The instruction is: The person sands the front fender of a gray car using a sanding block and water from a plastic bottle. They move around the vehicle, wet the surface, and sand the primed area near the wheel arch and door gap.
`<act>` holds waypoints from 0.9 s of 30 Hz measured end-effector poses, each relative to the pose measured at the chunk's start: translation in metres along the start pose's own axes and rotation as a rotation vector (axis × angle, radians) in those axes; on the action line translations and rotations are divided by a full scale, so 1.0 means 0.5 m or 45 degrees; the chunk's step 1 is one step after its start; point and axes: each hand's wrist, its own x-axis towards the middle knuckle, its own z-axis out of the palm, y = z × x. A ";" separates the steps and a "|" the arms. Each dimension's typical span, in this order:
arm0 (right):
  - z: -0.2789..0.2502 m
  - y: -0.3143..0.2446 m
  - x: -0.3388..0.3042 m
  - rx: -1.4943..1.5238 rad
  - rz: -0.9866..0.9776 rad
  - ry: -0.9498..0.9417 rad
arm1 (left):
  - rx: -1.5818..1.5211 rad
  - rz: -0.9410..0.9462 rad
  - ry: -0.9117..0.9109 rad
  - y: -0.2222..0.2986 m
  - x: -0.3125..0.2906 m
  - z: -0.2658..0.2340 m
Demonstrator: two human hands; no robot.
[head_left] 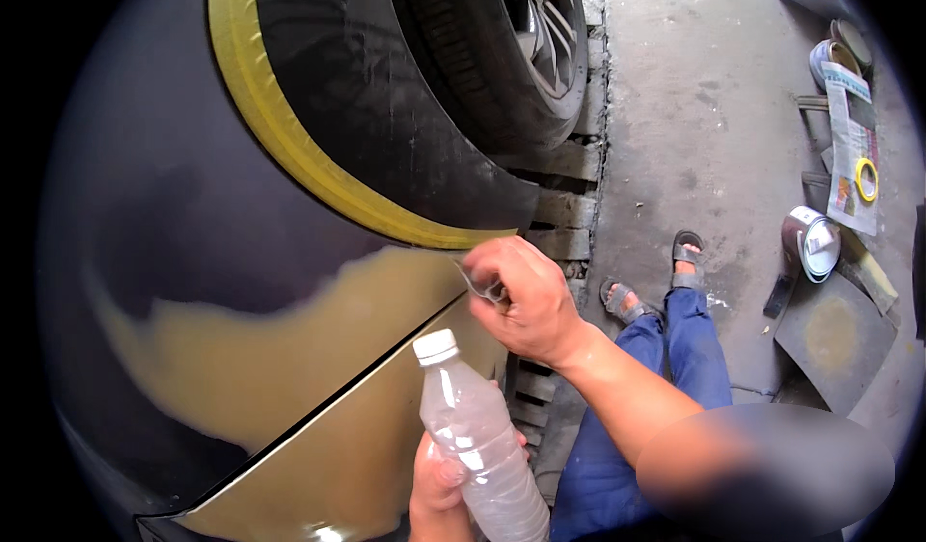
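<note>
My left hand (436, 479) is wrapped round a clear ridged plastic bottle (477, 441) with a white cap (435, 347), tilted a little to the left. Slightly blurred, my right hand (532, 301) is closed with its fingers pinched together at the panel's edge below the wheel arch. Something small and thin, greyish, shows at the fingertips; its kind cannot be made out. Beside both hands is a dark car body panel (193, 224) with a tan, dull patch (280, 335) across its lower part. Yellow masking tape (299, 171) follows the wheel arch.
The car's wheel (540, 40) stands above, over a floor grating (564, 209). My blue-trousered legs (699, 349) and sandalled feet are to the right. Further right are a paint can (812, 243), newspaper (849, 118), a yellow tape roll (866, 179) and a flat board (834, 339).
</note>
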 end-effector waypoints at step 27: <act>0.087 -0.057 0.059 -0.242 -0.028 0.298 | 0.248 0.272 0.272 0.032 -0.017 0.045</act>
